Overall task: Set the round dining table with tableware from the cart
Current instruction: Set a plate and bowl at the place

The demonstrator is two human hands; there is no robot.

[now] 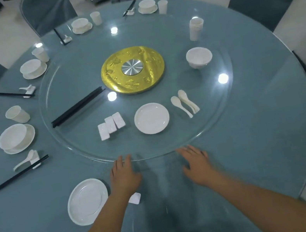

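On the round table [254, 139], near its front edge, two bare hands lay flat on the blue cloth. The left hand [124, 175] and the right hand [196, 161] both had their fingers spread out wide, and they held nothing. The fingertips reached the rim of the big glass turning plate [67, 55], though it was hard to tell if they touched it. It looked like the person wanted to spin the glass and bring things closer.

Spare things sat on the glass because they were waiting to be put out. A small white plate [151, 118] was nearest the hands. Beside it stood three little white rests [111, 124]. A bundle of black chopsticks [78, 110] lay to the left, and some white spoons [185, 103] lay to the right. A white bowl [199, 57] and a stack of cups [196, 29] were farther off on the right. A gold disc [133, 70] sat in the middle.

Four places on the left and far side were already set, each with a bowl on a plate, a cup and chopsticks. Just left of the left arm lay a bigger plate [87, 201] by itself, so that place looked only started. A small white thing [135, 198] peeked out beside the arm; it might have been a rest. The right side of the table had no places set yet.
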